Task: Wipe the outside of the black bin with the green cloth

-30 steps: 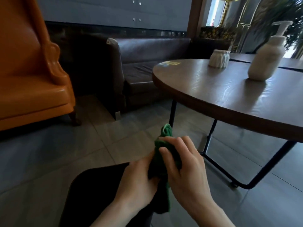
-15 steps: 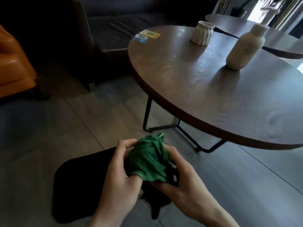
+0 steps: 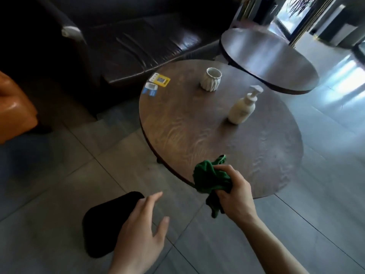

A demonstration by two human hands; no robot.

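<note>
The black bin (image 3: 104,224) stands on the grey tiled floor at the lower left, seen from above as a dark rounded shape. My left hand (image 3: 141,234) hovers over its right side, open, fingers spread, holding nothing. My right hand (image 3: 236,196) is shut on the bunched green cloth (image 3: 209,178), held in the air over the near edge of the round table, to the right of the bin and apart from it. A tail of cloth hangs below my fist.
A round dark wooden table (image 3: 197,135) carries a white ribbed cup (image 3: 213,79), a white pump bottle (image 3: 243,107) and small cards (image 3: 158,84). A second round table (image 3: 266,58) is behind. A dark leather sofa (image 3: 138,46) and an orange chair (image 3: 13,107) stand to the left.
My left hand has let go of the green cloth and opened over the bin. My right hand carried the cloth up and right. The view rose and tilted further down.
</note>
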